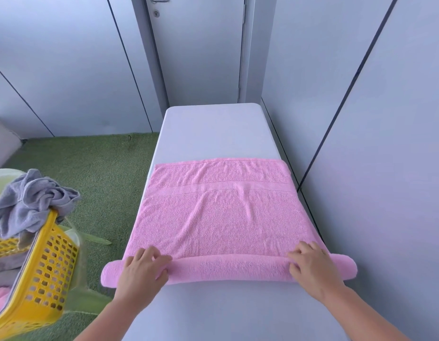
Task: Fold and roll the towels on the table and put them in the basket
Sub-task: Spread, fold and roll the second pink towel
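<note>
A pink towel (218,212) lies spread across the white table (213,129), its near end wound into a roll that spans the table's width and overhangs both sides. My left hand (142,269) sits on the roll's left part with fingers curled over its top. My right hand (312,264) sits on the roll's right part the same way. A yellow perforated basket (45,264) stands at the lower left, beside the table. A crumpled grey towel (29,200) hangs over the basket's rim, and some pink cloth shows inside it.
Grey wall panels run close along the table's right side, and a door stands behind its far end. Green carpet (90,168) covers the floor to the left. A pale green bin sits under the basket.
</note>
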`<state>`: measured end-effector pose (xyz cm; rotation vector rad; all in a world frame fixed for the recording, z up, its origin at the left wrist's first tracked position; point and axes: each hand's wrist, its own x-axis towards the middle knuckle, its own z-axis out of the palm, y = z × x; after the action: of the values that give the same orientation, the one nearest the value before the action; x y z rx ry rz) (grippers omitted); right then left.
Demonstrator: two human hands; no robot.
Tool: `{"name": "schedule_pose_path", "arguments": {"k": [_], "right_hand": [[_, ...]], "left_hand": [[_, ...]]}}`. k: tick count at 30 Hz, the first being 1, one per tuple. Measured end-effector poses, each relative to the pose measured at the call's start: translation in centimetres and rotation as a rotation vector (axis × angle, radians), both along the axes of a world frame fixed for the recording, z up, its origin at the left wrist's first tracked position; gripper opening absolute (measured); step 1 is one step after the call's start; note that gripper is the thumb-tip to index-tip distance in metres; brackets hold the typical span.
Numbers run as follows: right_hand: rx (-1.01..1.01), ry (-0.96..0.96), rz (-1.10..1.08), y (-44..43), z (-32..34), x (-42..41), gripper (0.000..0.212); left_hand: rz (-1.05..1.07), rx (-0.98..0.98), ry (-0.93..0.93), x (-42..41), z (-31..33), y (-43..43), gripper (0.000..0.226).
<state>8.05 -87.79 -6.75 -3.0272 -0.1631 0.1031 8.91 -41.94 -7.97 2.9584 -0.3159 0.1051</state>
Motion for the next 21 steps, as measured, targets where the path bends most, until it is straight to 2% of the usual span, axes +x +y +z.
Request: {"name": "schedule_pose_path", "arguments": {"k": [1, 5, 7, 9, 11, 14, 17, 21], "right_hand": [[0.045, -0.03, -0.034, 0.1, 0.0, 0.0, 0.009], [0.147, -0.031, -0.044, 0.9, 0.0, -0.1, 0.014], [0.109, 0.008, 0.006, 0.8, 0.0, -0.4, 0.024], [0.031, 0.043, 0.053, 0.5, -0.3, -0.5, 0.039], [-0.019, 0.076, 0.063, 0.5, -0.3, -0.5, 0.036], [-0.022, 0.164, 0.076, 0.7, 0.2, 0.1, 0.035], [0.036, 0.272, 0.062, 0.6, 1.2, 0.5, 0.028], [0.137, 0.283, -0.038, 0.3, 1.1, 1.0, 0.022]], "left_hand": [[0.008, -0.017, -0.019, 0.2, 0.0, -0.2, 0.025], [-0.013, -0.069, -0.029, 0.7, -0.1, -0.6, 0.023], [-0.034, -0.079, 0.012, 0.6, -0.1, -0.5, 0.024], [-0.071, -0.023, 0.095, 0.3, -0.1, -0.1, 0.042], [-0.084, 0.027, 0.159, 0.2, -0.3, 0.2, 0.049], [-0.07, 0.047, 0.156, 0.3, -0.3, 0.2, 0.039], [-0.094, 0.077, 0.12, 0.2, -0.2, 0.1, 0.031], [-0.068, 0.036, 0.121, 0.7, -0.2, 0.2, 0.036]]}}
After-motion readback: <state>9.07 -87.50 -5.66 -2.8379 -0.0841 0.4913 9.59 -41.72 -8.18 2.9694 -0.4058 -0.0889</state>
